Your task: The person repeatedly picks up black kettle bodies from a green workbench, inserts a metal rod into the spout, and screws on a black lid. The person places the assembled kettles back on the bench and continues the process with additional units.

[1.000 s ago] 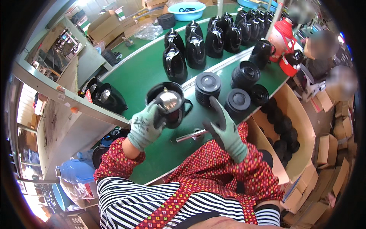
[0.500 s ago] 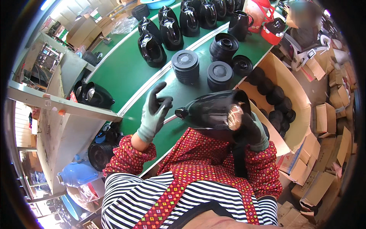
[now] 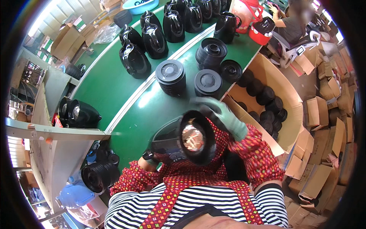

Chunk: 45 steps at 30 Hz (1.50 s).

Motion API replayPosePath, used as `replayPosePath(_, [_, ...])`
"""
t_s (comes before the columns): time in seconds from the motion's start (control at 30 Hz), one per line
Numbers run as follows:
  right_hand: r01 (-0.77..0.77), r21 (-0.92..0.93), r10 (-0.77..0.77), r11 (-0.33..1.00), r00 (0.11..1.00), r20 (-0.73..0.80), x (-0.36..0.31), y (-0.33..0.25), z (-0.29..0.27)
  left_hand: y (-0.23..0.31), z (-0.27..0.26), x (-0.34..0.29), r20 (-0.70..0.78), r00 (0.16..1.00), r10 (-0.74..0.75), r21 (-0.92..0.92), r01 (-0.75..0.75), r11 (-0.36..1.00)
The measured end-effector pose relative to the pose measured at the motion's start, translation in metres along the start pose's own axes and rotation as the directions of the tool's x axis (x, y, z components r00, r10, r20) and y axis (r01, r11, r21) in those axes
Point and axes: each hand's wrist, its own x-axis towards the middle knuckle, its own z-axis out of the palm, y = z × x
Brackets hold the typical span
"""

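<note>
A glossy black jug lies tilted in front of my body, its round open end turned to the right. Inside that opening shows a shiny, mirror-like coppery surface. My left hand, gloved and mostly hidden, grips the jug at its left end. Above the opening is my right hand in a pale green and black glove. Motion smears its fingers, and whether they touch the rim cannot be told. Beyond the jug stand a stack of black round lids and a second lid stack.
Several black jugs stand on the green table. A cardboard box holding black round parts is at the right. Red jugs stand at the far right, near another person. A metal frame bar crosses the left.
The jug has moved left and down, its opening now turned more toward me. My left hand has gone from free to gripping it. My right hand has left the open end and risen.
</note>
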Motion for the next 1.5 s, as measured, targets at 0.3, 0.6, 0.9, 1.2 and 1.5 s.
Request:
replayPosePath(0.3, [-0.311,-0.942,-0.047,0.124,0.947,-0.318,0.101,0.063,-0.058,0.02,-0.019,-0.026,-0.166,0.984,0.058,0.099,-0.041,0.994])
replayPosePath(0.6, [0.246,-0.514,-0.42,0.822,0.871,-0.255,-0.029,0.007,-0.001,0.014,0.002,-0.006,-0.063,0.994,0.088,0.2,-0.074,0.977])
replayPosePath(0.9, [0.198,-0.457,-0.364,0.867,0.878,-0.311,-0.127,-0.045,0.032,-0.002,0.037,0.02,0.042,0.99,0.136,0.334,-0.142,0.932])
replayPosePath(1.2, [0.248,0.221,-0.119,0.943,0.873,-0.473,-0.145,-0.032,0.032,0.04,0.066,0.014,-0.279,0.782,0.558,0.761,-0.174,0.625])
replayPosePath(1.5, [0.127,0.601,0.063,0.789,0.957,-0.285,-0.143,-0.083,0.016,0.074,0.094,0.018,0.453,0.529,0.718,0.888,-0.341,-0.309])
